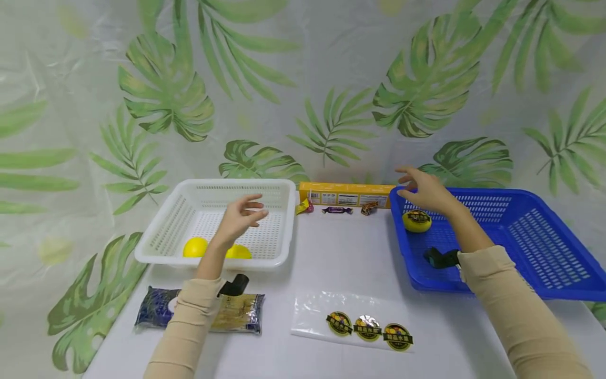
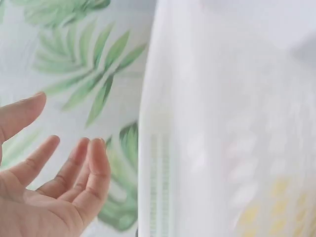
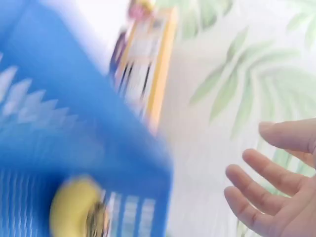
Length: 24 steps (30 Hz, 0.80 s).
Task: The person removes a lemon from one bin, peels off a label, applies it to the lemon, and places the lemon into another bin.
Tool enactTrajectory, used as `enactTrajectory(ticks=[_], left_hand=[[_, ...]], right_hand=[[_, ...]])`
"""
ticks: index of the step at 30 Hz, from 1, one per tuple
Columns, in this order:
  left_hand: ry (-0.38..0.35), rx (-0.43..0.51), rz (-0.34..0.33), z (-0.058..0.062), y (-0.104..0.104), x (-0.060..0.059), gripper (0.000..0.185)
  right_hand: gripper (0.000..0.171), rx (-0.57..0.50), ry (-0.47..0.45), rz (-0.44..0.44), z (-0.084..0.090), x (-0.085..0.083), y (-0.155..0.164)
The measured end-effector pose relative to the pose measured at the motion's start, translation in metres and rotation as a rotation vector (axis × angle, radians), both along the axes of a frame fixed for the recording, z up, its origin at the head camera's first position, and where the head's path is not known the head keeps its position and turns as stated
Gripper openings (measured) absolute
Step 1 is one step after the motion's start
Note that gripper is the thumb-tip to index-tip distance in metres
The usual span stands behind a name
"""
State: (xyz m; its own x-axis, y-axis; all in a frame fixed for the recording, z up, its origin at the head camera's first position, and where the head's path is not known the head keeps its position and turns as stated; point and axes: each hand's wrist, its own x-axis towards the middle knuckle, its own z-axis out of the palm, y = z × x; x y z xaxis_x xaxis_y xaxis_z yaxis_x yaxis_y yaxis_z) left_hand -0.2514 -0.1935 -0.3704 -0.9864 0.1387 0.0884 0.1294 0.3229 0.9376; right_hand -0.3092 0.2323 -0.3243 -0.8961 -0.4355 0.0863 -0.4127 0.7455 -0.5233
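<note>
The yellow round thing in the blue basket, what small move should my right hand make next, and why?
Probably lower the right hand onto the yellow round thing and close the fingers round it: the hand hovers open and empty just above it in the blue basket.

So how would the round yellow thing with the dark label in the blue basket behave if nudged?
The labelled yellow piece looks puck-shaped and lies flat, so it would probably slide rather than roll. The blue basket wall should stop it. Its glossy skin may be slippery.
</note>
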Motion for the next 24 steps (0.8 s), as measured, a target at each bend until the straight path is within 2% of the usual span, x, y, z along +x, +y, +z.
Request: enactTrajectory(ticks=[6, 12, 14, 21, 24], left_hand=[[-0.102, -0.176, 0.071, 0.019, -0.060, -0.016, 0.064], [-0.315, -0.377, 0.103, 0.022, -0.107, -0.034, 0.072], [-0.371, -0.423, 0.103, 0.022, -0.116, -0.038, 0.074], [-0.499, -0.451, 0.111, 0.019, -0.129, -0.049, 0.077], [-0.572, -0.503, 0.071, 0.012, -0.133, -0.051, 0.075]], right_hand=[[0.058, -0.139, 0.019, 0.053, -0.005, -0.012, -0.053], [0.062, -0.277, -0.027, 0.128, -0.029, -0.011, -0.116], [0.063, -0.304, -0.064, 0.158, -0.041, -0.009, -0.134], [0.068, -0.428, -0.211, 0.181, -0.076, 0.000, -0.184], [0.068, -0.433, -0.260, 0.173, -0.088, 0.006, -0.199]])
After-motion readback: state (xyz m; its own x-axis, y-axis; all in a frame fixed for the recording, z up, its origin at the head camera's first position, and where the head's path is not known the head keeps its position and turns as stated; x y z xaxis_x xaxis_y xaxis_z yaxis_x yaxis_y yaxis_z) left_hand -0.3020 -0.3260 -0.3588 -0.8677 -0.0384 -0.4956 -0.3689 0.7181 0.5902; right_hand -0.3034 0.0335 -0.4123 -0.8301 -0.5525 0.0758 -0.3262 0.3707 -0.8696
